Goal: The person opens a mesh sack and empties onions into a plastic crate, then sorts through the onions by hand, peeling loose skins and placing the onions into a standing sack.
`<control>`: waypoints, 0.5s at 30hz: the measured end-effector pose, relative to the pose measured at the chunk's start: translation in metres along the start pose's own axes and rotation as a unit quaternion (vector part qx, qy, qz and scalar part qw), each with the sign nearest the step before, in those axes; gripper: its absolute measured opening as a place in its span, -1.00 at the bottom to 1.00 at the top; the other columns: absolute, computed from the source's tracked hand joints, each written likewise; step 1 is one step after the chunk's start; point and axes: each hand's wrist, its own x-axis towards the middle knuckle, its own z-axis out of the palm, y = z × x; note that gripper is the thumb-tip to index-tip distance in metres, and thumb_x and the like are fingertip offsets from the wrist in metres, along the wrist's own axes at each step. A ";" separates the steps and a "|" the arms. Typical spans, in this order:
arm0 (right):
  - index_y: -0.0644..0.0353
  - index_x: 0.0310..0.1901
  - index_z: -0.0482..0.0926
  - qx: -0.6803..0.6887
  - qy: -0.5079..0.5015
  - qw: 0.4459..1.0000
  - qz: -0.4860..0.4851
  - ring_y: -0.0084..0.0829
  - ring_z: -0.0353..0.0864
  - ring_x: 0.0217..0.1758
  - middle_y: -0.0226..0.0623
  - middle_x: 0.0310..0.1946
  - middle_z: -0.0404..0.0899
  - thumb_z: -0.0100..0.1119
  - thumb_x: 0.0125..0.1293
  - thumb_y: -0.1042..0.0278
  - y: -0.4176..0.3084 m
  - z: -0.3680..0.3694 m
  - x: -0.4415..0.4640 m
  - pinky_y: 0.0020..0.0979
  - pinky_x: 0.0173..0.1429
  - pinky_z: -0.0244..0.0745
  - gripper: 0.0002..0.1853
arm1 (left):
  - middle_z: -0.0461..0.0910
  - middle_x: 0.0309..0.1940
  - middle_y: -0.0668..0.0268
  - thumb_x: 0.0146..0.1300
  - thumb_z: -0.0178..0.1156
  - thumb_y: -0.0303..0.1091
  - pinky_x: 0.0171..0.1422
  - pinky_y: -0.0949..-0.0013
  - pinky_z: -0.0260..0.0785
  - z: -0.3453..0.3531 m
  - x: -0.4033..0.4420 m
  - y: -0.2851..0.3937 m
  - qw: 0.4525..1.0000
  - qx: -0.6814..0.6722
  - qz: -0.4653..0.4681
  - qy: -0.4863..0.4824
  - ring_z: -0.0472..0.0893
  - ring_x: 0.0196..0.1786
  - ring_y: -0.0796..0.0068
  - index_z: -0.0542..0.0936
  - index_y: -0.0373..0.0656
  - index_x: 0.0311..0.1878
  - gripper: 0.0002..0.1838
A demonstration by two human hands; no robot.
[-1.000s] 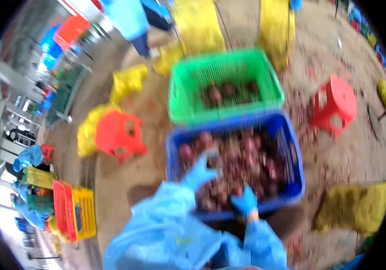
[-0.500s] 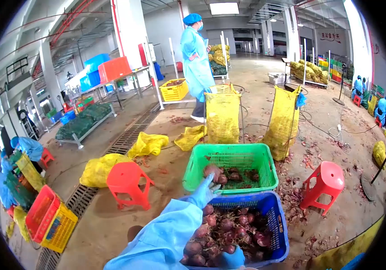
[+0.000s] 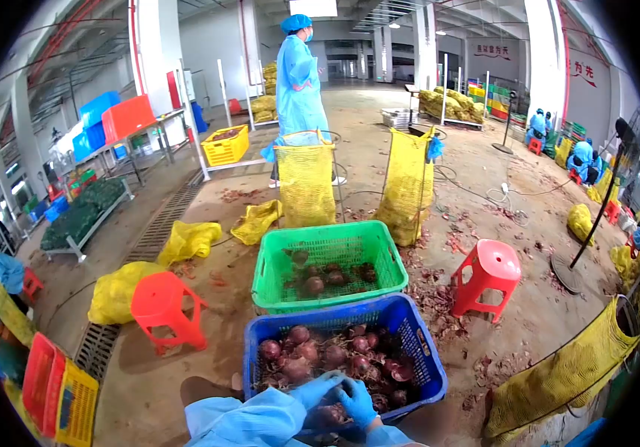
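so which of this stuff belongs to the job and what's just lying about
Seems part of the job:
- left hand and right hand
- red onions
- blue crate
- green crate

Apparently just lying about:
- left stool
- right stool
- crumpled yellow sack
- floor scraps

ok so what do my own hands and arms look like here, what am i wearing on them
Your left hand is gloved in pale blue, your right hand in a stronger blue. The left sleeve is light blue, loose and wrinkled; the right sleeve is light blue too, mostly cut off by the picture's edge. No markings can be made out.
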 end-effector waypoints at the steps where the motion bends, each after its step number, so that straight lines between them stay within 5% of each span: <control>1: 0.19 0.00 0.47 0.007 0.008 1.000 0.001 -0.28 0.46 -0.19 -0.15 -0.21 0.49 0.15 0.19 0.28 -0.007 0.000 0.001 -0.34 -0.05 0.40 -0.65 | 0.48 -0.11 0.40 0.29 0.08 -0.08 -0.19 0.52 0.38 -0.002 -0.002 0.001 1.000 0.003 -0.003 -0.006 0.49 -0.24 0.59 0.29 -0.03 0.22 -0.51; 3: 0.21 -0.01 0.48 0.115 0.033 0.992 0.035 -0.39 0.46 -0.20 -0.22 -0.20 0.49 0.13 0.21 0.32 -0.008 0.008 0.007 -0.42 -0.07 0.40 -0.69 | 0.48 -0.08 0.38 0.30 0.07 -0.13 -0.14 0.45 0.44 -0.003 -0.009 0.003 1.000 -0.015 -0.009 0.006 0.52 -0.17 0.59 0.31 -0.05 0.19 -0.55; 4: 0.23 -0.03 0.49 0.224 0.052 0.971 0.066 -0.50 0.46 -0.21 -0.30 -0.18 0.49 0.11 0.24 0.36 -0.013 0.010 0.008 -0.49 -0.09 0.39 -0.72 | 0.47 -0.03 0.36 0.30 0.07 -0.17 -0.04 0.34 0.47 -0.004 -0.010 0.009 0.993 -0.066 0.018 -0.098 0.52 -0.05 0.50 0.36 -0.04 0.15 -0.62; 5: 0.27 0.02 0.46 0.307 0.044 0.944 0.113 -0.63 0.43 -0.20 -0.39 -0.15 0.48 0.05 0.28 0.43 -0.016 0.007 0.009 -0.57 -0.07 0.38 -0.72 | 0.46 0.03 0.34 0.31 0.06 -0.21 0.06 0.18 0.46 -0.005 -0.016 0.010 0.994 -0.064 0.069 -0.055 0.50 0.05 0.37 0.37 -0.02 0.14 -0.64; 7: 0.27 0.07 0.42 0.419 0.068 0.894 0.147 -0.59 0.45 -0.17 -0.37 -0.12 0.48 0.03 0.30 0.44 -0.028 0.004 0.017 -0.54 -0.01 0.39 -0.69 | 0.44 0.06 0.32 0.31 0.06 -0.21 0.08 0.08 0.45 0.010 -0.028 0.027 0.982 -0.182 0.024 0.031 0.50 0.06 0.28 0.35 0.00 0.18 -0.61; 8: 0.25 0.20 0.29 0.386 0.064 0.912 0.123 -0.57 0.42 -0.05 -0.33 0.00 0.41 0.01 0.30 0.46 -0.028 0.006 0.022 -0.53 0.05 0.38 -0.57 | 0.44 0.06 0.31 0.32 0.02 -0.17 0.10 0.02 0.43 0.005 -0.026 0.024 0.980 -0.176 0.061 0.063 0.50 0.05 0.28 0.33 -0.01 0.21 -0.59; 9: 0.25 0.20 0.29 0.384 0.066 0.912 0.127 -0.57 0.42 -0.05 -0.33 0.00 0.41 0.01 0.30 0.46 -0.043 0.000 0.024 -0.53 0.05 0.38 -0.57 | 0.46 0.04 0.30 0.35 -0.02 -0.13 0.05 0.09 0.47 0.002 -0.022 0.030 0.981 -0.180 0.077 -0.001 0.52 0.01 0.32 0.33 -0.01 0.21 -0.59; 11: 0.18 0.31 0.16 0.394 -0.013 0.918 0.043 -0.41 0.30 0.22 -0.19 0.22 0.27 0.14 0.24 0.39 -0.068 -0.008 0.025 -0.43 0.24 0.28 -0.38 | 0.47 0.01 0.31 0.36 -0.06 -0.11 -0.03 0.19 0.51 0.008 -0.026 0.038 0.984 -0.133 0.103 0.051 0.54 -0.04 0.39 0.33 -0.03 0.22 -0.58; 12: 0.12 0.37 0.03 0.482 -0.046 0.870 0.093 -0.36 0.23 0.28 -0.15 0.29 0.14 0.19 0.19 0.41 -0.040 0.011 0.027 -0.39 0.29 0.22 -0.25 | 0.49 0.00 0.32 0.37 -0.06 -0.11 -0.10 0.27 0.53 0.010 -0.026 0.042 0.985 -0.105 0.123 0.054 0.56 -0.10 0.45 0.34 -0.05 0.21 -0.59; 15: 0.13 0.35 0.05 0.341 0.003 0.939 0.048 -0.36 0.24 0.27 -0.18 0.28 0.16 0.21 0.15 0.46 -0.056 0.008 0.032 -0.37 0.30 0.22 -0.25 | 0.48 0.04 0.30 0.40 -0.12 -0.17 -0.04 0.32 0.50 0.005 -0.026 0.046 0.977 -0.114 0.180 0.016 0.56 -0.06 0.46 0.33 -0.13 0.22 -0.60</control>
